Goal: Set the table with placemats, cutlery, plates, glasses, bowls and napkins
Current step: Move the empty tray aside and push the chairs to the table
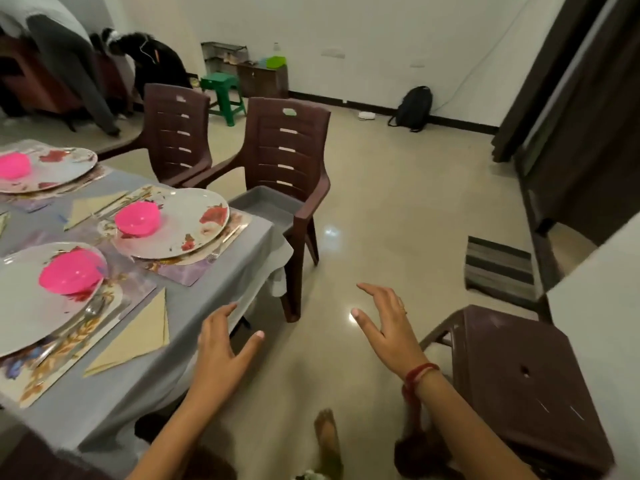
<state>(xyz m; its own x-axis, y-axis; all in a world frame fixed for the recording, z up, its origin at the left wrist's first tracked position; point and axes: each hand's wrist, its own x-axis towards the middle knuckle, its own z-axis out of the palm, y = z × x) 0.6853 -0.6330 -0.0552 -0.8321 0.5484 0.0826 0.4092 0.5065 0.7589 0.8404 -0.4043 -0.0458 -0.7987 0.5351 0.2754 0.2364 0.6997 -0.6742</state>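
The table (pixel 114 403) under a grey cloth fills the left. Three floral placemats each carry a floral plate (pixel 194 220) with a pink bowl (pixel 137 219) on it. A spoon (pixel 90 311) lies beside the nearest plate (pixel 24 306). Folded beige napkins (pixel 138 336) lie next to the mats. My left hand (pixel 223 348) hovers at the table's right edge, fingers spread, holding nothing. Over the floor to the right, my right hand (pixel 389 327) is also spread and holds nothing. No glasses show.
A brown plastic chair (pixel 287 157) holding a grey tray (pixel 266 204) stands at the table's far corner, a second chair (pixel 176 133) behind it. A brown stool (pixel 519 379) is at the right. A striped mat (pixel 498 268), a backpack and another person lie farther off.
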